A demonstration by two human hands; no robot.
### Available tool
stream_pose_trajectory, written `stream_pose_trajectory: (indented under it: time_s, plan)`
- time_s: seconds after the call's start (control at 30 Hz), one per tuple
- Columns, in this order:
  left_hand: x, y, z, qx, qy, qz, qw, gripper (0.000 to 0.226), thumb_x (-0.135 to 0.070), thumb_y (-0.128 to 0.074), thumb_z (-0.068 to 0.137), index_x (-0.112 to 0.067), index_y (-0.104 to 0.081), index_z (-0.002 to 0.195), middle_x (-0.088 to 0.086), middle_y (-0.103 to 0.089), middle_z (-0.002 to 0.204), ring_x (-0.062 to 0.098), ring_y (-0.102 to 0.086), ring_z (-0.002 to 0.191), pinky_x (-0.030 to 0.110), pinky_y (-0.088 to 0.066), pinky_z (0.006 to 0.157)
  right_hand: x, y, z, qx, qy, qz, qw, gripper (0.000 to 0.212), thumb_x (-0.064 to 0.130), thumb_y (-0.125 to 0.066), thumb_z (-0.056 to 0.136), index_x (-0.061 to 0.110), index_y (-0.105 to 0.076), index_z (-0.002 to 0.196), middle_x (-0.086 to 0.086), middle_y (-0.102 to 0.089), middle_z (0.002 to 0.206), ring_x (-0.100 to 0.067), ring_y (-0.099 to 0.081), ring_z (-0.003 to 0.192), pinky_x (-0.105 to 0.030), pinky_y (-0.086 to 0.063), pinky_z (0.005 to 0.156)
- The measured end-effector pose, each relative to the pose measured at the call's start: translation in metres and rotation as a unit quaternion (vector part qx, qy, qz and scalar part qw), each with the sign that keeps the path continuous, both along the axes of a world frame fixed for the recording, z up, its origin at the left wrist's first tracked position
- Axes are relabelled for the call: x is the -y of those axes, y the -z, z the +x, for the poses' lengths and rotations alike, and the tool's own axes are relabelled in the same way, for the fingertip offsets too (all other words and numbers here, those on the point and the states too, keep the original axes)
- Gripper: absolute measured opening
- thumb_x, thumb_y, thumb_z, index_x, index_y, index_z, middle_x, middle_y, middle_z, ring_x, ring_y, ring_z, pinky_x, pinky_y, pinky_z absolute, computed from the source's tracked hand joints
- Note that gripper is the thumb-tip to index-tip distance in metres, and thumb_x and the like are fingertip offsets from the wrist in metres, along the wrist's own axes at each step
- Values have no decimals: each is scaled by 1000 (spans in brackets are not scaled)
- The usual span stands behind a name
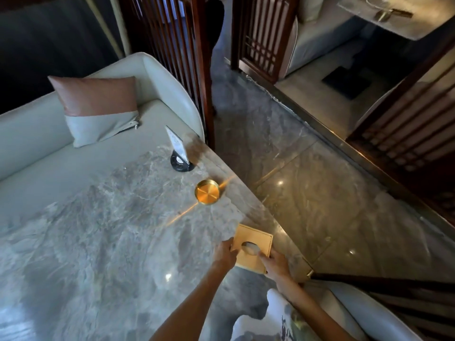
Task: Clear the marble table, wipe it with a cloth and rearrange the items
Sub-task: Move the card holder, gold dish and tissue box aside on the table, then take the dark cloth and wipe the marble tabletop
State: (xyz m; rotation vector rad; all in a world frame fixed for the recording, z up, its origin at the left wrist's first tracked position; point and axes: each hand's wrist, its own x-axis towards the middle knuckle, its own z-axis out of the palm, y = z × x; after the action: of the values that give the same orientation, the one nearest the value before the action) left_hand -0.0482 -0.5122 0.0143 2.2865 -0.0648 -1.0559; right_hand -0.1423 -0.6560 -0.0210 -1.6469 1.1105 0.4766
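While both hands grip it, the tan square box (pixel 253 247) sits at the lower centre-right of the frame, on the right edge of the marble table (pixel 98 230). Box is rotated: 1 corner points toward the upper left of the frame, so its sides run diagonally to the table edge; no clear long axis, as it looks near square. Oval opening in its top face faces up.

Left hand (pixel 225 254) closed on the box's left side, thumb on the top face. Right hand (pixel 275 263) closed on the lower-right side, fingers reaching toward the oval opening.

Other items along the same table edge, toward frame centre: 1 round gold dish (pixel 207 192), well apart from the box; beyond it 1 black round base holding an upright card (pixel 179 153), card tilted. Nothing lies between box and dish.

Pale sofa (pixel 37 143) in the upper left, with 1 pink-and-grey cushion (pixel 98 107). Dark wooden lattice screen (pixel 172 45) at upper centre; grey polished floor (pixel 320 193) on the right.
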Motion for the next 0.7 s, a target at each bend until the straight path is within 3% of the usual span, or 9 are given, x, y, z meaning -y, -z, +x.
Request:
stream_pose_trajectory:
  time_s: [0.07,0.17,0.27,0.37,0.43,0.53,0.7]
  plan:
    - [-3,2,-4,7,2,7,1000,37,-22,-57,93,-19,-59,130,6,-70,113,23,-65,104,29,-50,87,-4,-7,-1,1,-16,-9,1000,26,44,-59,93,27,-58,112,-2,-65,109,-23,-61,103,-42,-54,94]
    - [-10,6,-12,4,-1,4,1000,36,-25,-56,94,-17,-56,129,6,-68,115,21,-64,105,26,-49,86,-9,-10,-5,19,-39,-26,999,38,45,-58,93,23,-60,124,-3,-67,114,-23,-61,106,-39,-53,94]
    - [-15,8,-15,-4,16,2,1000,43,-26,-54,94,-15,-49,135,10,-63,124,26,-60,114,37,-50,97,-10,-10,-5,18,-45,-21,999,44,44,-57,93,20,-57,130,-5,-66,119,-24,-60,109,-42,-53,96]
    - [-18,-7,-19,-15,12,2,1000,60,-23,-47,98,-11,-24,152,13,-37,152,29,-39,139,34,-33,113,-12,-23,0,17,-26,-12,999,56,41,-56,94,23,-40,144,-10,-57,135,-31,-56,120,-48,-51,99]
    - [-26,-16,-20,9,5,3,1000,60,-23,-41,101,-10,-15,154,13,-25,158,28,-27,146,33,-25,116,-17,-38,4,33,-45,-67,996,68,37,-53,96,16,-24,153,-13,-44,150,-34,-45,134,-44,-41,108]
    - [-56,-28,-23,63,4,2,998,56,-25,-39,102,-11,-21,153,13,-32,156,27,-31,144,34,-26,116,-35,-62,13,90,-116,-162,976,68,35,-50,99,11,-19,154,-13,-28,159,-30,-30,146,-42,-30,116]
    - [-156,-34,-32,130,-19,57,990,53,-30,-40,99,-14,-32,148,11,-42,151,27,-40,138,41,-32,114,-99,-76,26,158,-287,-236,915,57,37,-50,97,12,-38,147,-13,-35,155,-28,-31,144,-42,-27,118]
